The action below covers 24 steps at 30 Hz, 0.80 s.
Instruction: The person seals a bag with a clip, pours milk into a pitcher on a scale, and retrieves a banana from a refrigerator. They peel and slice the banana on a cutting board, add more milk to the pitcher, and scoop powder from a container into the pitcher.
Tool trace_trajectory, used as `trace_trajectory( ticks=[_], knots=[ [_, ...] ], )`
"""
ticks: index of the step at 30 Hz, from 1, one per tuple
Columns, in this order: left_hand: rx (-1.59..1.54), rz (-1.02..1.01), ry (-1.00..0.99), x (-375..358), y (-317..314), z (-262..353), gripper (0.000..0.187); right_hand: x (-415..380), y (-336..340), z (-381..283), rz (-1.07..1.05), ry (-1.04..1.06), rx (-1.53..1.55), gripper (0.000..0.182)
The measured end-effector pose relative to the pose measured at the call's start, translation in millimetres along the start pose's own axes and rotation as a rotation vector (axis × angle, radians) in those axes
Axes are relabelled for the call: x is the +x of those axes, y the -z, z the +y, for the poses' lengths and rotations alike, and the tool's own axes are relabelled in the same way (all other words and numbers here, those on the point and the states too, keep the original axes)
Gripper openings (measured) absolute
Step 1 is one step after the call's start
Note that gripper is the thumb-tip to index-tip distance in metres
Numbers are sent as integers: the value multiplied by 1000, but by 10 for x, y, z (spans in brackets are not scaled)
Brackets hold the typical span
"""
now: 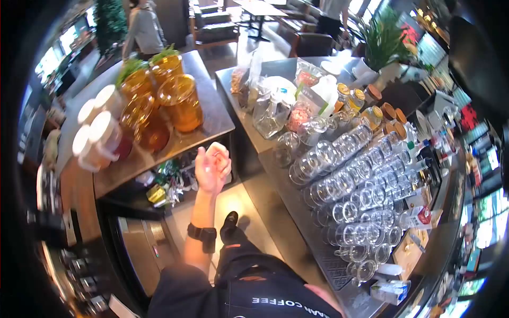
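Note:
My left hand (pixel 212 168) is raised over the gap between two counters, palm partly turned up. Its fingers are loosely curled, the thumb stands apart, and I see nothing held. A dark watch (pixel 202 237) is on that wrist. Nearest to the hand is the left counter (pixel 214 114), with a glass pitcher of amber drink (pixel 182 106) near its edge. More pitchers hold amber or darker drink, two with green leaves on top. White-topped containers (pixel 104 127) stand beside them. My right hand is out of view; only a bit of skin shows by the apron (pixel 265 286).
On the right counter (pixel 289 199) lie rows of clear glass cups (pixel 344 175). Behind them are a clear glass jug (pixel 271 114), bags, lidded jars (pixel 374 116) and a potted plant (pixel 379 40). A shelf with packets (pixel 164 183) sits under the left counter. A person (pixel 146 32) stands beyond.

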<state>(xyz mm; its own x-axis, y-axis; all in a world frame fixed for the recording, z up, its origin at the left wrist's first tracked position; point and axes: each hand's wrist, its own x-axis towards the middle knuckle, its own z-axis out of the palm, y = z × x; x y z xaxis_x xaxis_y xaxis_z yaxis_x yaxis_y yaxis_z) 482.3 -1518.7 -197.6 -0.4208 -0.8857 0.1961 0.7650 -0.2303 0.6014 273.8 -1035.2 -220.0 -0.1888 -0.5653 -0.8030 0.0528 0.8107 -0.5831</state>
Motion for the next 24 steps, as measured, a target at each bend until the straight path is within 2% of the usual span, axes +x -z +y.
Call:
trace_trajectory(
  ticks=[1, 3, 5, 7, 9, 10, 11, 13, 15, 18, 21, 24],
  knots=[
    [37, 54, 43, 275, 57, -14, 58, -87, 2, -456, -87, -6, 82, 33],
    [138, -24, 137, 750, 222, -36, 46, -195, 113, -1561, -292, 71, 250, 30],
    [309, -87, 141, 1153, 383, -116, 36, -434, 223, -2828, -230, 215, -174, 25],
    [335, -85, 225, 1490, 478, -191, 21, -457, 328, -3934, -174, 390, -458, 19],
    [319, -119, 257, 1735, 475, -283, 19, -131, 398, -4826, -57, 476, -663, 14],
    [249, -149, 266, 1811, 460, -336, 20, 207, 445, -5110, 36, 599, -757, 15],
    [206, -166, 323, 1839, 410, -315, 26, 490, 467, -5481, 84, 520, -813, 19],
    [92, -252, 328, 1821, 394, -350, 31, 1127, 645, -5882, 109, 599, -980, 23],
    [60, -270, 408, 1647, 498, -397, 33, 1808, 869, -6055, 145, 693, -1231, 17],
    [-30, -292, 498, 1338, 630, -238, 35, 2639, 923, -6200, 335, 685, -1535, 28],
    [-27, -270, 510, 1057, 892, -24, 36, 3387, 937, -6222, 160, 1031, -1716, 39],
    [14, -176, 454, 887, 1196, 183, 36, 3406, 688, -6419, 91, 585, -1872, 47]
  ],
)
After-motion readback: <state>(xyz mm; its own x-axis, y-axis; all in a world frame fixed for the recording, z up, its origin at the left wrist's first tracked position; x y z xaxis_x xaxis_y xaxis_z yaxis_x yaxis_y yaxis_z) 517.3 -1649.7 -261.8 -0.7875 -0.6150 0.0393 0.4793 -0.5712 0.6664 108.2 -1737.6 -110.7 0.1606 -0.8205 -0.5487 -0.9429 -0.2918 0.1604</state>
